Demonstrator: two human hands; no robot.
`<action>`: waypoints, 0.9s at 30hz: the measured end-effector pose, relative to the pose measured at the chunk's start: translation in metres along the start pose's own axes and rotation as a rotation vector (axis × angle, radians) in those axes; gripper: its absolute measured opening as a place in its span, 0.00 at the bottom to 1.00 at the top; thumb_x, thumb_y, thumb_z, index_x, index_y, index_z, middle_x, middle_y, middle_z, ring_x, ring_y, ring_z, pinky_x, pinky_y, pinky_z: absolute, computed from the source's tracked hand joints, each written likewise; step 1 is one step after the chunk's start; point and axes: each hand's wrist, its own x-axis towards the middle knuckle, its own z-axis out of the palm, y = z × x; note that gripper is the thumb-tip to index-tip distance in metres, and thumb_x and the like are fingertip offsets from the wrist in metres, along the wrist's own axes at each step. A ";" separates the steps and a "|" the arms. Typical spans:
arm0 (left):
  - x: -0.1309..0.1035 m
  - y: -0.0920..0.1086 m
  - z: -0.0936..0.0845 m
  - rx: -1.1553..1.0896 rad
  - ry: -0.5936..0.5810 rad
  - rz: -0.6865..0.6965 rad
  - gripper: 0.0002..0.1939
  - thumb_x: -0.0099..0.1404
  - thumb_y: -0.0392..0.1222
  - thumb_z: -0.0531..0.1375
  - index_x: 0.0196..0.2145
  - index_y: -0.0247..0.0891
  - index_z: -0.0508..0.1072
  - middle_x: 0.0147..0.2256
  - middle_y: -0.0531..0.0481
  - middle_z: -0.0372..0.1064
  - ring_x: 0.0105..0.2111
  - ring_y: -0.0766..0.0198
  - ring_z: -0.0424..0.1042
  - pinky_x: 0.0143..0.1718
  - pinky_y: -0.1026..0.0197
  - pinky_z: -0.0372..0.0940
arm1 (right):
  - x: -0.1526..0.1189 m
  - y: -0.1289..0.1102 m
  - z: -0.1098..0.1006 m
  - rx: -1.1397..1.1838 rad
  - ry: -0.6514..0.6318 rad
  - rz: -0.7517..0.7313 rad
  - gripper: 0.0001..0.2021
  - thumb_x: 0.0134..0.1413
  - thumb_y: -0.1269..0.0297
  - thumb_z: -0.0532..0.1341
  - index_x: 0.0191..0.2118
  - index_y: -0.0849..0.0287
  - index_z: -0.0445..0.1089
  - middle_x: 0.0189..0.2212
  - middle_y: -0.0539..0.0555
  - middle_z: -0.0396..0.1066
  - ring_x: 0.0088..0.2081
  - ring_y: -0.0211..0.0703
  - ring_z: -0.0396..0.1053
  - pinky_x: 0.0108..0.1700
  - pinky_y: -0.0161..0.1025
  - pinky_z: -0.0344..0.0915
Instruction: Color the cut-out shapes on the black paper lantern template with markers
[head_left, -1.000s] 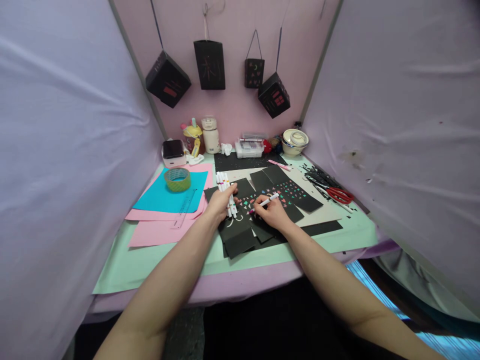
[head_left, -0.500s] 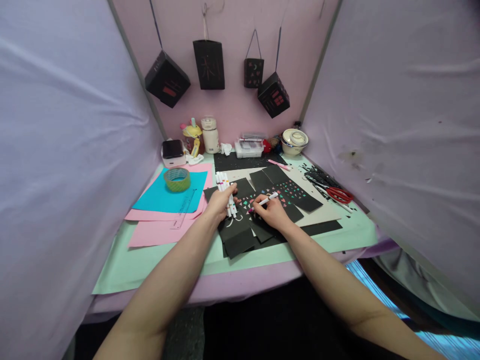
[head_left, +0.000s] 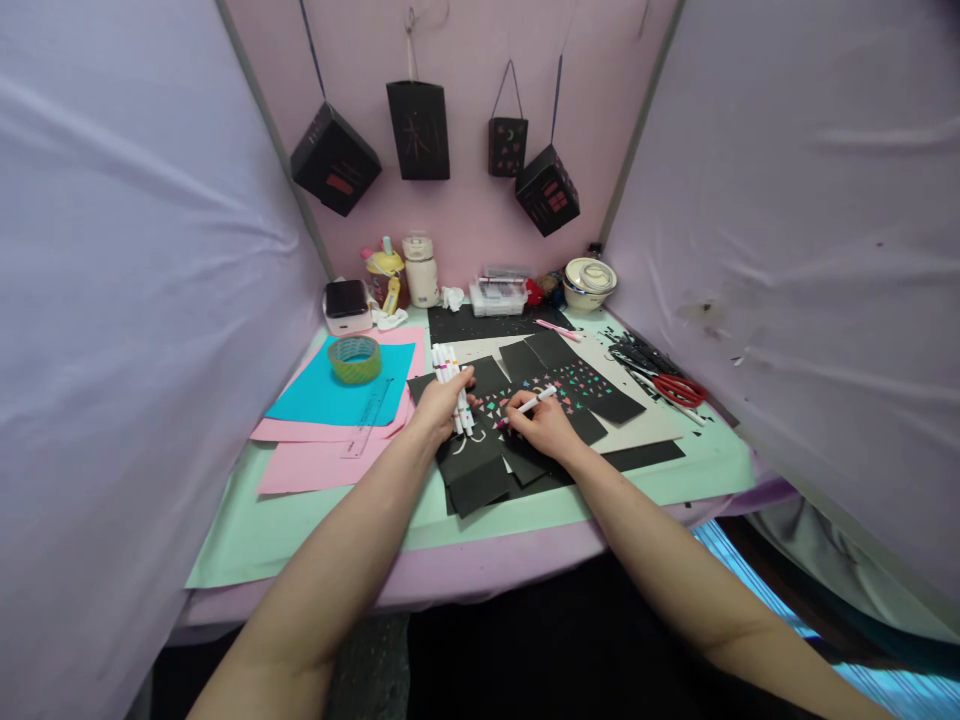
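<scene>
My left hand [head_left: 442,403] is closed around a bundle of several white markers [head_left: 449,368] over the left part of the black paper [head_left: 478,487]. In my right hand [head_left: 545,424] is a single white marker [head_left: 541,395], its purple tip down at the paper among small coloured shapes. These shapes, pink, green and white, spread over the middle and right of the black pieces. Pale curved marks show on the paper just below the left hand. The right fingers hide part of the sheet under them.
Blue paper [head_left: 307,392] with a tape roll [head_left: 355,360] and a clear ruler [head_left: 367,420] lies left, over pink sheets. Red-handled scissors [head_left: 679,390] and black scraps are at right. Bottles, a clear box [head_left: 499,297] and a bowl [head_left: 589,285] stand behind; black lanterns [head_left: 418,130] hang above.
</scene>
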 end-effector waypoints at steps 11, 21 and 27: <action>0.000 0.000 0.001 -0.010 0.002 -0.004 0.14 0.49 0.42 0.66 0.31 0.31 0.69 0.26 0.47 0.69 0.15 0.71 0.63 0.21 0.62 0.66 | 0.001 0.000 0.001 0.009 0.018 0.016 0.09 0.50 0.62 0.53 0.26 0.58 0.66 0.19 0.48 0.66 0.21 0.34 0.61 0.26 0.32 0.56; -0.001 0.001 0.001 0.009 -0.001 -0.005 0.15 0.49 0.43 0.66 0.31 0.30 0.69 0.26 0.47 0.69 0.15 0.72 0.63 0.20 0.63 0.66 | 0.001 0.001 0.002 0.039 -0.009 -0.002 0.08 0.50 0.64 0.53 0.25 0.58 0.64 0.18 0.47 0.65 0.22 0.34 0.60 0.26 0.32 0.55; -0.002 0.002 0.001 0.009 0.012 -0.011 0.15 0.49 0.43 0.66 0.31 0.31 0.69 0.26 0.46 0.69 0.15 0.72 0.63 0.20 0.63 0.66 | 0.000 0.000 0.001 0.042 -0.009 -0.022 0.08 0.49 0.65 0.53 0.24 0.58 0.64 0.18 0.47 0.64 0.22 0.34 0.59 0.27 0.32 0.54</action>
